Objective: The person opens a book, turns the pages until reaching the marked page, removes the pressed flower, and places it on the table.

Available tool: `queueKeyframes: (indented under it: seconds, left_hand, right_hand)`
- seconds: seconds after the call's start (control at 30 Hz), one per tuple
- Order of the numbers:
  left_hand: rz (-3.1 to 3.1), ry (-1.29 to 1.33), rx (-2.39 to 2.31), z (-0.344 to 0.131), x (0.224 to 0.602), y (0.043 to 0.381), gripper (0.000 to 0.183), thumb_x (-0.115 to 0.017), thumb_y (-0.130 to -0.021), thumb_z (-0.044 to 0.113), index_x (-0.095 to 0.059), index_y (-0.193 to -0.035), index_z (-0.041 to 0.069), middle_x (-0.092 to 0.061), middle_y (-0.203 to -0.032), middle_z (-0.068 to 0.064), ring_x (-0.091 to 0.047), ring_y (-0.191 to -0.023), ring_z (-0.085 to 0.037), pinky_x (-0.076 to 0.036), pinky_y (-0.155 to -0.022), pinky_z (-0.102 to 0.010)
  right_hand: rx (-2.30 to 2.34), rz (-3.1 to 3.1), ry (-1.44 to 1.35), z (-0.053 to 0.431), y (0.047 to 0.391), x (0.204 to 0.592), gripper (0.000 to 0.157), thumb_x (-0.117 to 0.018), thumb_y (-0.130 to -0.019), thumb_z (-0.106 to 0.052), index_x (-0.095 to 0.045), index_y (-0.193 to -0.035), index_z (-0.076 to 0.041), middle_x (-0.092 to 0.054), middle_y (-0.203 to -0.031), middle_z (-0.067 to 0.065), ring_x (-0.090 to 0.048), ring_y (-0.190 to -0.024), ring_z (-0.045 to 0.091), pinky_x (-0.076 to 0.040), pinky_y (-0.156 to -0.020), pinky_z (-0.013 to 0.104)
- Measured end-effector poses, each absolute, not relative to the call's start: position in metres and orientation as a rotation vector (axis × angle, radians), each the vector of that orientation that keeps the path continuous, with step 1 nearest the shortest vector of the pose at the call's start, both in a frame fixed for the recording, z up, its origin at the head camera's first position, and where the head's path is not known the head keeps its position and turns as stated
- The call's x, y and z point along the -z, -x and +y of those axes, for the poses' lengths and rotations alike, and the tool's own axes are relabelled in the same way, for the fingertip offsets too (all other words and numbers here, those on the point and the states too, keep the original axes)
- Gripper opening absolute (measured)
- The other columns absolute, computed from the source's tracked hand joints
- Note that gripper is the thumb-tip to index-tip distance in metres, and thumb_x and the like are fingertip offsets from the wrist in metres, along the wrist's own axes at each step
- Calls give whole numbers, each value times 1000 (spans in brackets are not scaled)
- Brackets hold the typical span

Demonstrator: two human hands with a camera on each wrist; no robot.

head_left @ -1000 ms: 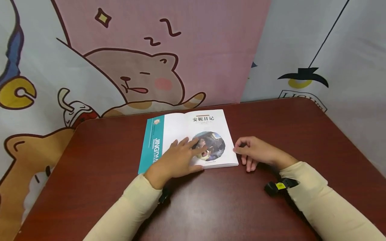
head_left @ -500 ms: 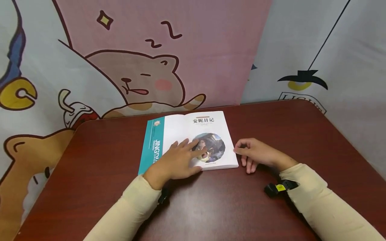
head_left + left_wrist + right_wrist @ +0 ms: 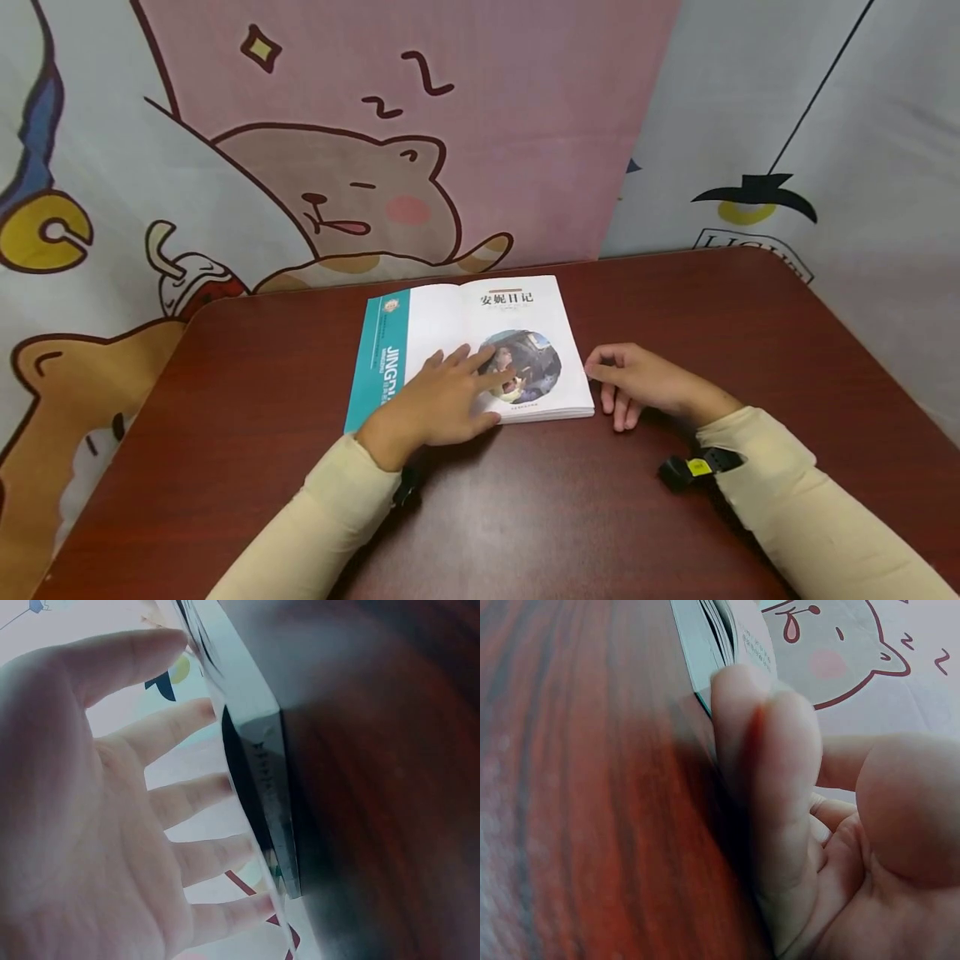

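White paperback book (image 3: 442, 317), one: lies open on the counter near its far edge, teal cover flap (image 3: 373, 342) with white lettering at its left side, black Chinese characters (image 3: 507, 299) heading the right-hand page, round dark illustration (image 3: 540, 367) below them.

Hands, two, bare. Left hand (image 3: 427, 404): laid across the book, fingers spread and relaxed, grasping nothing; one finger reaches over the illustration, the thumb by the near edge. Right hand (image 3: 641, 383): at the book's right edge, fingers bent, thumb and forefinger close together against the pages; whether they pinch a leaf cannot be told.

Counter (image 3: 495, 508): dark reddish-brown wood grain, glossy.

Sleeves (image 3: 318, 508), cream, on both arms. Black wrist device (image 3: 677, 473) with yellow label, below the right wrist.

Backdrop sheet (image 3: 525, 125): pink and pale, printed with a sleeping cartoon animal (image 3: 360, 192).
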State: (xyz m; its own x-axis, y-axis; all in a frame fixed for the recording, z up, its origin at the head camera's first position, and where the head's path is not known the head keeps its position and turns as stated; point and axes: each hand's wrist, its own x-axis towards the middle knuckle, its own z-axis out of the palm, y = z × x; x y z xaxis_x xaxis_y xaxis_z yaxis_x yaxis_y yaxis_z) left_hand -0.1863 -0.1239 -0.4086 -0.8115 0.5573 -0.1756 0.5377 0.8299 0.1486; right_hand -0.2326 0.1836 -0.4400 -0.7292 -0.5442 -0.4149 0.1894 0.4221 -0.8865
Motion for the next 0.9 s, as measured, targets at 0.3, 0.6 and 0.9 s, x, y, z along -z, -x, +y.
queueKeyframes:
  seconds: [0.3,0.6,0.9]
  left_hand:
    - [2823,-843,-170,-124,408,187,59,-57,-94,50,-46,-150,35,-35,-162,-8,-34,-147,-41,-27,-116,-63]
    - [2851,-917,-191,-124,408,188,54,-60,-93,43,-53,-146,33,-41,-159,-7,-39,-145,-41,-30,-115,-64]
    - [2871,-1210,-267,-125,414,190,42,-66,-89,25,-68,-131,26,-56,-147,-5,-51,-137,-31,-43,-108,-55]
  right_hand:
    - [1357,1993,297,183,234,438,30,-44,-107,-23,-49,-120,4,-60,-67,11,-66,-47,21,-55,-45,36]
    - [1371,1993,295,184,234,438,31,-46,-107,-24,-49,-119,4,-60,-66,11,-66,-46,21,-55,-45,36]
    - [1368,1986,288,184,233,444,30,-46,-107,-24,-49,-118,3,-60,-66,11,-66,-47,22,-55,-45,37]
